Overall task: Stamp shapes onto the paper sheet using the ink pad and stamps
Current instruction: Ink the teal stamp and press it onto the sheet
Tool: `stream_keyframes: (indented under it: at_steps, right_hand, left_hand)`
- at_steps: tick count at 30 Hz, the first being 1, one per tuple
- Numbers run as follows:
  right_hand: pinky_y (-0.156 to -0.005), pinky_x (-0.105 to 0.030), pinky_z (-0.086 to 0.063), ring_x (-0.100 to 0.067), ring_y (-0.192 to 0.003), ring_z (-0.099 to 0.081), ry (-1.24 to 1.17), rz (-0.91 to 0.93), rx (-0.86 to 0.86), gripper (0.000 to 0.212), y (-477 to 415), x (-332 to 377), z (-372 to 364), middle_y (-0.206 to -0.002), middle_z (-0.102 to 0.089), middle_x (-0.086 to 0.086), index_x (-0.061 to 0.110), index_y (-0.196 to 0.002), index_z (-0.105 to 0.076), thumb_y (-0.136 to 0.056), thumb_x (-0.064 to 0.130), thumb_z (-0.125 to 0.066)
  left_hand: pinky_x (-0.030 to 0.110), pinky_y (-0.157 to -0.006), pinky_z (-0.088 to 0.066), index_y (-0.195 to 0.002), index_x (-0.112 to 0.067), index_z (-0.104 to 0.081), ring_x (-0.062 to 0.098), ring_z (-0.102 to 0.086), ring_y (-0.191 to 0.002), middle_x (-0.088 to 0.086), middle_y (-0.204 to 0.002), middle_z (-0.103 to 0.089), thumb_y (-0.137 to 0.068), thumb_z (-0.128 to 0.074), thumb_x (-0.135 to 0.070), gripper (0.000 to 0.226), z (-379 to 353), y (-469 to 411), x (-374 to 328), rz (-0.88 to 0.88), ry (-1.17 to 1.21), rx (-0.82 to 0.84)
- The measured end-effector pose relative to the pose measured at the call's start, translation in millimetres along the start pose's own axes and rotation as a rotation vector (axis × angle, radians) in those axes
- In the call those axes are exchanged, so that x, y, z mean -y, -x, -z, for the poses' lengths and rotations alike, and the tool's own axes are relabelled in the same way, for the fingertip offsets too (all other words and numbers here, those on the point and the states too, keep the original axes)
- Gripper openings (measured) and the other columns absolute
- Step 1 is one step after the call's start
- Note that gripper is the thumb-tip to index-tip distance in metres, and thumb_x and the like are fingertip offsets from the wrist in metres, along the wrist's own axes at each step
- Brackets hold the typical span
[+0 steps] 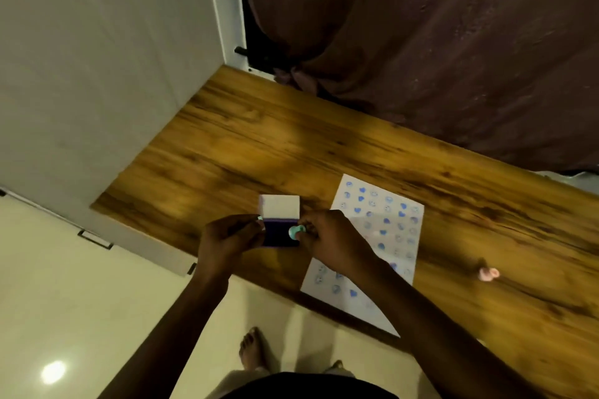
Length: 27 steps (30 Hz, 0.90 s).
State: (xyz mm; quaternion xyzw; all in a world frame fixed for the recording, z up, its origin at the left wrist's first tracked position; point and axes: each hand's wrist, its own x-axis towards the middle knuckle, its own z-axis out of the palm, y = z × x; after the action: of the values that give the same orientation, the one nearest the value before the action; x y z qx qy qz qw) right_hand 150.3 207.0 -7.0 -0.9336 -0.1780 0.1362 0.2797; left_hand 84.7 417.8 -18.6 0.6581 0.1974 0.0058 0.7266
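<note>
An ink pad [278,233] with a dark purple inked face and a white lid [280,206] flipped up behind it lies on the wooden table [259,139]. My left hand [227,236] grips the pad's left side. My right hand [327,243] holds a small teal stamp [296,232] against the pad's right edge. To the right lies a white paper sheet [372,236] covered with several blue heart and round face prints; my right forearm crosses its lower part. A pink stamp [487,274] lies on the table farther right.
A dark maroon curtain [421,42] hangs behind the table. A white cabinet wall [97,74] stands at the left. The table's front edge runs diagonally, with cream floor tiles [81,317] and my bare feet [251,348] below it.
</note>
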Motion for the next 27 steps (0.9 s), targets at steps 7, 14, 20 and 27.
stream_keyframes:
  at_steps: [7, 14, 20, 27]
  right_hand:
    - [-0.090, -0.028, -0.053, -0.024, -0.114, -0.067, 0.241, 0.077, 0.070, 0.029, -28.3, 20.1, -35.1, -0.119, -0.071, -0.009, 0.014, -0.119, -0.067, -0.098, 0.033, -0.064]
    - [-0.097, -0.031, -0.055, -0.025, -0.117, -0.067, 0.340, 0.064, 0.116, 0.034, -34.2, 31.3, -51.6, -0.125, -0.070, -0.009, 0.014, -0.125, -0.065, -0.097, 0.034, -0.066]
    - [-0.110, -0.035, -0.048, -0.027, -0.129, -0.059, 0.470, 0.004, 0.193, 0.040, -34.9, 37.8, -61.2, -0.138, -0.062, -0.011, 0.011, -0.136, -0.056, -0.101, 0.030, -0.060]
    - [-0.076, -0.046, -0.056, -0.034, -0.090, -0.067, 0.466, 0.062, 0.165, 0.011, -29.2, 51.4, -56.0, -0.098, -0.068, -0.013, 0.008, -0.100, -0.067, -0.093, 0.012, -0.060]
  left_hand:
    - [0.049, -0.085, -0.064, -0.098, -0.007, -0.082, 0.036, -0.078, -0.090, 0.015, -0.092, -0.082, -0.094, -0.073, -0.014, 0.012, 37.7, -3.8, 5.0, 0.021, -0.008, -0.050]
    - [0.054, -0.090, -0.063, -0.103, -0.007, -0.081, 0.035, -0.079, -0.091, 0.014, -0.094, -0.082, -0.094, -0.074, -0.016, 0.015, 53.0, -7.3, 8.9, 0.062, -0.006, -0.056]
    - [0.034, -0.079, -0.065, -0.100, -0.009, -0.082, 0.029, -0.080, -0.088, 0.009, -0.090, -0.083, -0.093, -0.075, -0.017, 0.013, 52.6, -11.0, 11.3, 0.073, -0.001, -0.057]
    - [0.040, -0.081, -0.065, -0.098, -0.009, -0.082, 0.029, -0.080, -0.086, 0.011, -0.089, -0.083, -0.092, -0.076, -0.017, 0.012, 49.3, -14.4, 10.9, 0.076, -0.013, -0.045]
